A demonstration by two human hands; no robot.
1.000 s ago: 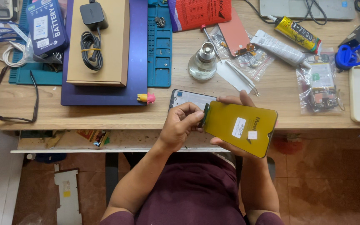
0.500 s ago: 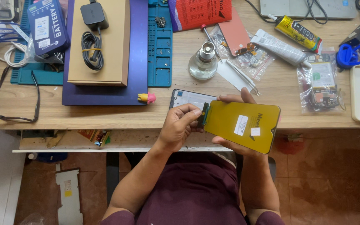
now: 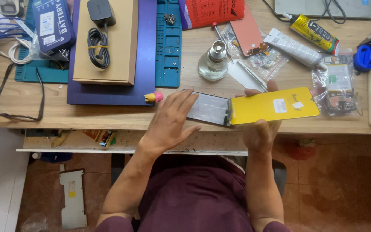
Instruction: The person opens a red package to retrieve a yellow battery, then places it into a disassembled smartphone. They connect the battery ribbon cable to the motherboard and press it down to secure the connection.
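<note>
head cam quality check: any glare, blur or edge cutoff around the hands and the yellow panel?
Head view: even, soft light and faint shadows. Left hand and right hand are sharp, as is the yellow panel. Pale sheen on the clear screen part. Glass bottle shows small highlights. Frame edges crop the table clutter.

Black charger on tan box, teal mat, glass bottle, glue tube, black eyeglasses

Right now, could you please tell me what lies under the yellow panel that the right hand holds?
A dark phone screen pokes out from under the yellow panel on its left side, beside the left hand. The right hand grips from below. The rest of the screen is covered.
</note>
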